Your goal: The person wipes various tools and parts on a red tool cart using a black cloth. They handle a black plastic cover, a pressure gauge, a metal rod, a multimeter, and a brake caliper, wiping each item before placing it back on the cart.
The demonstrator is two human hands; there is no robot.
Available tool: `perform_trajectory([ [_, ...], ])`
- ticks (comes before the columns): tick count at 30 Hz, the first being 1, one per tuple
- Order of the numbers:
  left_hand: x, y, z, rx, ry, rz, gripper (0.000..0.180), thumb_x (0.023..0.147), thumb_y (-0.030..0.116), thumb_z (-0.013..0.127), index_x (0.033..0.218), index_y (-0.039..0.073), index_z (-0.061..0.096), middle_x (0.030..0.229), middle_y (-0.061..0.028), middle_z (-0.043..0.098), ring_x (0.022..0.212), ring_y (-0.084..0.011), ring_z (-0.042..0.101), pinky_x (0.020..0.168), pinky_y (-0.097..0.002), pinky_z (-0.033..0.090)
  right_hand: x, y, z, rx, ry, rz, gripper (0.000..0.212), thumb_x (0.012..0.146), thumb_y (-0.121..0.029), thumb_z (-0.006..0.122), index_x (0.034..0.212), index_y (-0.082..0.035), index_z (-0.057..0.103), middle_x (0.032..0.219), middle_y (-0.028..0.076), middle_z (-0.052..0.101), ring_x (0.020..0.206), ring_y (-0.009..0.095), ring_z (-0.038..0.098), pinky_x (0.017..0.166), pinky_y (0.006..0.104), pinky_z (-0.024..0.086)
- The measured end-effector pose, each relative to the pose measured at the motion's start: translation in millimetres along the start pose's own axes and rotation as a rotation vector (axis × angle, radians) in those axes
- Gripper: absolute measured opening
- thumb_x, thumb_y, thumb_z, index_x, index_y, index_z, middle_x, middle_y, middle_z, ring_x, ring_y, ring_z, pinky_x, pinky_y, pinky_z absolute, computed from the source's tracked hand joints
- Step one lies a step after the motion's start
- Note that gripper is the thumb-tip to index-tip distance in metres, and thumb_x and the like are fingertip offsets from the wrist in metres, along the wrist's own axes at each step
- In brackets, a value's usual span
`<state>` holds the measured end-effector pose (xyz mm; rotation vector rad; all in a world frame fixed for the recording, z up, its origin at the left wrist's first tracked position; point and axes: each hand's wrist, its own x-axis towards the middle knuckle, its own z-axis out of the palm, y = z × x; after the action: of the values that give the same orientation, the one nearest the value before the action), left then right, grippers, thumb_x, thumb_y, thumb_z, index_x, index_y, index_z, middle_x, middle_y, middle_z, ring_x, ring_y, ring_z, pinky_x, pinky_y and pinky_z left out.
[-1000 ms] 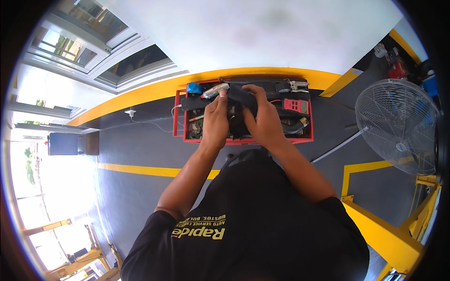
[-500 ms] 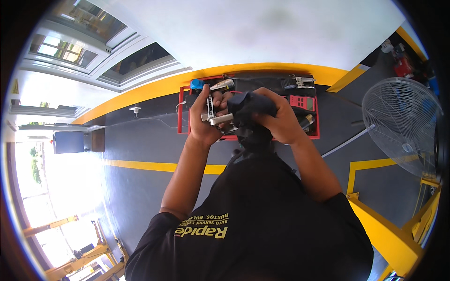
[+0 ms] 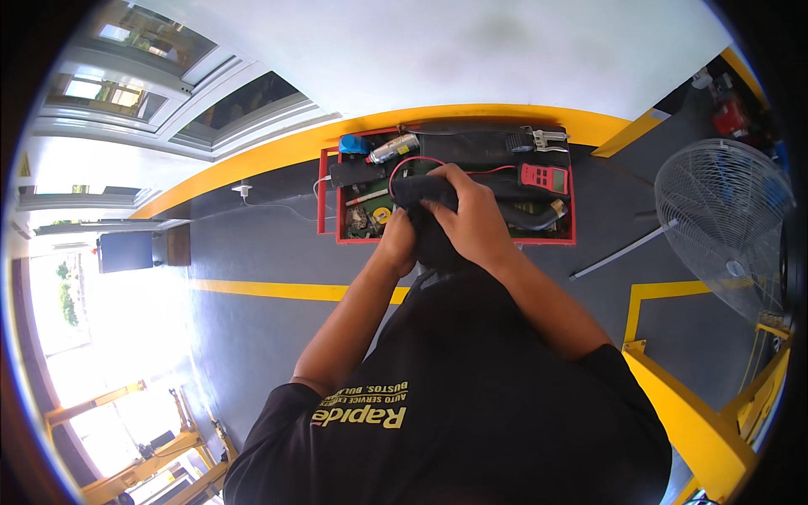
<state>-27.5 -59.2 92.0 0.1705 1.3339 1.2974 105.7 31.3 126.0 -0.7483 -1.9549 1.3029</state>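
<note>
My right hand (image 3: pixel 473 209) is closed on a bunched black cloth (image 3: pixel 419 192), part of which hangs down in front of my shirt. My left hand (image 3: pixel 399 239) is closed right beside it, its fingers mostly covered by the cloth. Half a second ago that hand held a silver metal tool with hinged arms; the cloth and my fingers now hide it. Both hands are held above the front of a red tool tray (image 3: pixel 539 241).
The tray holds a spray can (image 3: pixel 393 149), a blue item (image 3: pixel 353 145), a red meter (image 3: pixel 544 178), a yellow ring (image 3: pixel 382 215), a dark hose (image 3: pixel 530 219) and a silver clamp-like piece (image 3: pixel 550 138). A caged fan (image 3: pixel 724 219) stands at right, near a yellow post (image 3: pixel 686 412).
My hands have come together: the left moved right and down, turning inward, and the right shifted left with the cloth. The cloth now covers the silver tool, and more of the tray shows.
</note>
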Motion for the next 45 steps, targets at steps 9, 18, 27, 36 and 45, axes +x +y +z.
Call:
perform_trajectory([
  [9, 13, -9, -14, -0.437, -0.304, -0.125, 0.049, 0.109, 0.034, 0.050, 0.144, 0.001, 0.059, 0.125, -0.0148, 0.073, 0.095, -0.0225, 0.073, 0.077, -0.0384, 0.060, 29, -14, -59, 0.325, -0.066, 0.098, 0.037, 0.102, -0.020, 0.073, 0.133, -0.004, 0.061, 0.118, 0.011, 0.071, 0.112, 0.021, 0.067, 0.100, 0.0346, 0.052],
  [18, 12, 5, -12, -0.749, -0.754, -0.320, 0.060, 0.108, 0.044, 0.047, 0.149, 0.000, 0.049, 0.118, -0.0169, 0.073, 0.071, -0.0156, 0.061, 0.054, -0.0278, 0.050, 43, 17, -111, 0.514, 0.314, 0.264, 0.045, 0.111, -0.041, 0.056, 0.132, -0.001, 0.057, 0.120, 0.012, 0.067, 0.113, 0.022, 0.067, 0.101, 0.0388, 0.054],
  [27, 6, 1, 24, -0.411, -0.183, -0.262, 0.051, 0.113, 0.053, 0.036, 0.133, 0.013, 0.062, 0.107, -0.0084, 0.071, 0.083, -0.0235, 0.072, 0.058, -0.0325, 0.057, 14, 52, -43, 0.022, -0.167, -0.076, 0.042, 0.096, -0.011, 0.073, 0.137, -0.009, 0.061, 0.123, 0.018, 0.066, 0.116, 0.043, 0.067, 0.102, 0.0462, 0.054],
  [36, 7, 2, 16, -0.408, -0.261, -0.204, 0.066, 0.112, 0.063, 0.036, 0.138, 0.007, 0.059, 0.119, -0.0128, 0.072, 0.094, -0.0265, 0.074, 0.076, -0.0319, 0.064, 9, 58, -47, -0.186, -0.267, 0.011, 0.067, 0.087, 0.004, 0.068, 0.148, -0.020, 0.053, 0.130, 0.015, 0.059, 0.115, 0.043, 0.068, 0.095, 0.0520, 0.056],
  [45, 17, 12, -11, -0.144, -0.258, -0.073, 0.048, 0.113, 0.043, 0.052, 0.140, 0.004, 0.060, 0.123, -0.0141, 0.072, 0.100, -0.0238, 0.074, 0.084, -0.0362, 0.061, 36, 50, -76, 0.163, -0.196, 0.013, 0.060, 0.094, -0.009, 0.071, 0.151, -0.007, 0.052, 0.136, 0.012, 0.065, 0.133, 0.027, 0.061, 0.117, 0.0412, 0.046],
])
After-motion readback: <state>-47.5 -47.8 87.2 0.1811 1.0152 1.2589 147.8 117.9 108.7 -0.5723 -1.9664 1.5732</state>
